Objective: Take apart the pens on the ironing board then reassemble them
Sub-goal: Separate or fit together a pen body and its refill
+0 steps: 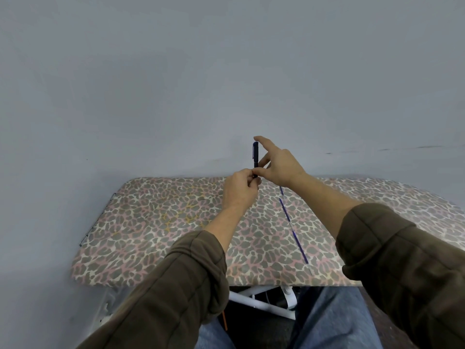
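Observation:
I hold a dark blue pen (255, 157) upright above the far edge of the leopard-print ironing board (156, 222). My left hand (240, 188) pinches the pen's lower end between curled fingers and thumb. My right hand (279, 165) grips the barrel just above, thumb and middle fingers on it, index finger stretched up beside the cap. Two thin blue ink refills lie on the board to the right, one (284, 210) farther back, the other (299, 245) nearer me.
A plain grey wall (226, 71) rises right behind the board. The board's white metal legs (264, 303) show under its near edge, above my jeans-clad knees. An orange stick (224, 321) pokes out below my left sleeve.

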